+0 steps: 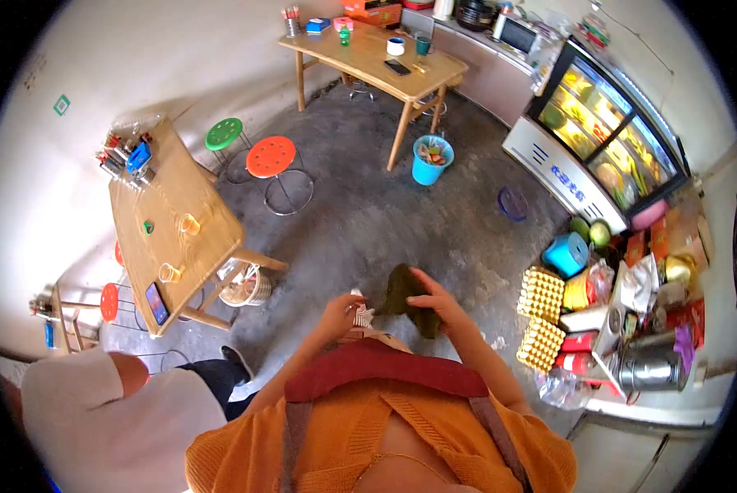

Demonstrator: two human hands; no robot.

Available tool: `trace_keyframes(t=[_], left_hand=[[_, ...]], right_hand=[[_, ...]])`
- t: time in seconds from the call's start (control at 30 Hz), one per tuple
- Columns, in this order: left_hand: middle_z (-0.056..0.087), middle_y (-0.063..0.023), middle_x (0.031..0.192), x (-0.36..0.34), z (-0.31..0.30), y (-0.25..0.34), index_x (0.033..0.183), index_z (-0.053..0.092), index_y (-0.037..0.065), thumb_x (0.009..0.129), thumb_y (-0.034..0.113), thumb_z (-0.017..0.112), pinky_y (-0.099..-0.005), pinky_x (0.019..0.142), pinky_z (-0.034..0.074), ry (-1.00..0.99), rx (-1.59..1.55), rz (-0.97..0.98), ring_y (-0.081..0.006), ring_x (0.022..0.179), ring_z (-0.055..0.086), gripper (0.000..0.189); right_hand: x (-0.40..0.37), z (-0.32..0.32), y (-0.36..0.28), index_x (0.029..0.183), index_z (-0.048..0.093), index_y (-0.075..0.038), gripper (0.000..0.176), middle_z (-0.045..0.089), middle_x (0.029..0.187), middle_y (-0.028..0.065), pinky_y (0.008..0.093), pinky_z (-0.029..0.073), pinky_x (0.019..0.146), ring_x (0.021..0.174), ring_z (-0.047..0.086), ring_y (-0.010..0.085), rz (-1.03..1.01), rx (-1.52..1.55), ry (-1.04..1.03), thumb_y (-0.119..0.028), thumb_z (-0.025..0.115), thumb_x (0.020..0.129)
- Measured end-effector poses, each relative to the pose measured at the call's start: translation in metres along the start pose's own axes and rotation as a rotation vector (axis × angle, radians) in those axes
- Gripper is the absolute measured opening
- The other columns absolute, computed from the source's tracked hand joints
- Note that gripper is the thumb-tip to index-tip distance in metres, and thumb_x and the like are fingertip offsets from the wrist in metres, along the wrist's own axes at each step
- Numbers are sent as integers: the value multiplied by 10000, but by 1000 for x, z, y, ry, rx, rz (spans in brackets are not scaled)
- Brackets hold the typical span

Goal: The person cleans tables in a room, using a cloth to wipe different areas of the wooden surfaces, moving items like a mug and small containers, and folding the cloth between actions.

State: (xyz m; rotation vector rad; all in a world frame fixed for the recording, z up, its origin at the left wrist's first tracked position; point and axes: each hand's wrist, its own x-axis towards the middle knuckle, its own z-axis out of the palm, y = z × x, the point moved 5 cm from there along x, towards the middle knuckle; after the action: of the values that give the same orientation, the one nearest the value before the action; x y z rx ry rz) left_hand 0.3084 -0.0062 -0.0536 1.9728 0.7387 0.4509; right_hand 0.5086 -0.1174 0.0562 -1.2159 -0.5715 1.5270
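Note:
A dark green, flat cloth-like item (400, 289) hangs in front of my body, above the grey floor. My right hand (434, 302) holds it at its right side, with the fingers over its surface. To the left of it, my left hand (340, 315) is closed in a pinch near a small white striped item (363, 312); what the fingertips hold is too small to make out. Below both hands lies the red top edge of my apron (385, 366).
A person in a white shirt (130, 419) is at my lower left, beside a wooden table (175, 193). Stools (271, 157), a blue bin (428, 171) and a second table (360, 49) stand ahead. Egg trays (541, 293) and a display fridge (561, 168) are right.

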Motion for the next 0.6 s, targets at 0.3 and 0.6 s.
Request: trace_keyframes(t=[0.3,0.6], left_hand=[[593,-111,1292,171,-12,-130,1350,524,73,954,718,317,-420,1002,469,-118,-1467,-710,-260,1175,572,784],[586,-125,1304,330,-141,-58,1379,486,58,945,675,435,-385,1007,469,-233,-1322,-588,-230,1187,568,756]], right_hand=[[197,61,-49,1517,324,-73,788,410,1483,152,385,336,1105,1337,425,274,133,-204,-497,-245,714,854],[320,-37,-153,1526,311,-77,715,408,1481,122,364,433,1018,1286,480,257,12,148,-115,-108,654,899]])
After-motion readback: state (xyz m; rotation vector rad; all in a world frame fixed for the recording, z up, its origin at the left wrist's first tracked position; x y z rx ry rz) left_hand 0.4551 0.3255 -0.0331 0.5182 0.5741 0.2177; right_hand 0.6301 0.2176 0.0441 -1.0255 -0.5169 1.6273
